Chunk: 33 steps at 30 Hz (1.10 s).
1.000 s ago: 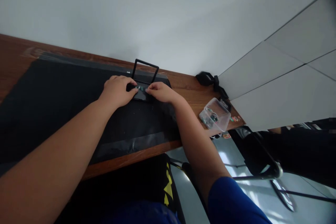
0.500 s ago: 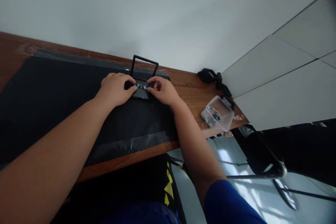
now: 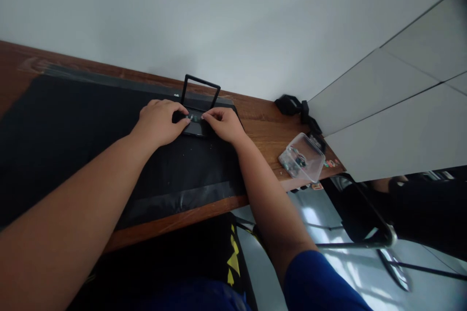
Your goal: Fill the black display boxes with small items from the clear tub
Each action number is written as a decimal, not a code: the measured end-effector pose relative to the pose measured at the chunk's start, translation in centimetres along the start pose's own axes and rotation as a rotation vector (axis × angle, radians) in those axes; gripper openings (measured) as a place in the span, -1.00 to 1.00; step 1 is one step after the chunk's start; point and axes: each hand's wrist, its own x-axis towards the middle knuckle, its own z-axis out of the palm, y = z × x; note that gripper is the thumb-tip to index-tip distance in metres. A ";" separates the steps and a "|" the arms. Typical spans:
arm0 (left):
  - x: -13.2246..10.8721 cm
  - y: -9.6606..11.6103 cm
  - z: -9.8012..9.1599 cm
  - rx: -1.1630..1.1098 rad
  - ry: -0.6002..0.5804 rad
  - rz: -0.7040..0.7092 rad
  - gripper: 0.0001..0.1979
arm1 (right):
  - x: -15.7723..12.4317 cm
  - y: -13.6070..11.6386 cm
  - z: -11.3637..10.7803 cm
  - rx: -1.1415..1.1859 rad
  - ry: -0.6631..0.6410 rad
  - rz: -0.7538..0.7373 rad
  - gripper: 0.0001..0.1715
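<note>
Beaded strand (image 3: 196, 118), ends apparently pinched in my left hand (image 3: 159, 120) and right hand (image 3: 223, 124), positioning over black hinged frame (image 3: 194, 129); next move wants steadiness.

Blk hex. obj. (image 3: 288, 105) nr wh. wall (image 3: 146, 14), metal chair frame (image 3: 391, 236) on rt., shiny floor (image 3: 359, 274)

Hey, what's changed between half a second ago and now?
On the right hand, thumb and finger, apart then, have closed to a pinch at the right end of the small bead-like pieces; whether they grip one is unclear. The left hand, black frame and clear box look unmoved.
</note>
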 end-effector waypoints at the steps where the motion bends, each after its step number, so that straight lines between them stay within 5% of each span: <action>1: 0.0 0.0 0.0 0.002 0.000 0.001 -0.54 | 0.1 0.2 0.1 0.029 0.008 0.025 -0.70; 9: -0.1 0.7 -0.5 0.004 -0.025 -0.039 -0.56 | 0.4 0.2 -0.2 0.078 0.065 0.161 -0.75; 24: -0.1 0.6 -0.5 0.011 -0.031 -0.038 -0.55 | -1.2 -1.7 -1.5 0.031 -0.047 0.141 -0.57; 33: -0.3 1.1 -0.9 0.023 -0.040 -0.043 -0.55 | -1.6 -1.5 -1.9 -0.058 -0.058 0.057 -0.68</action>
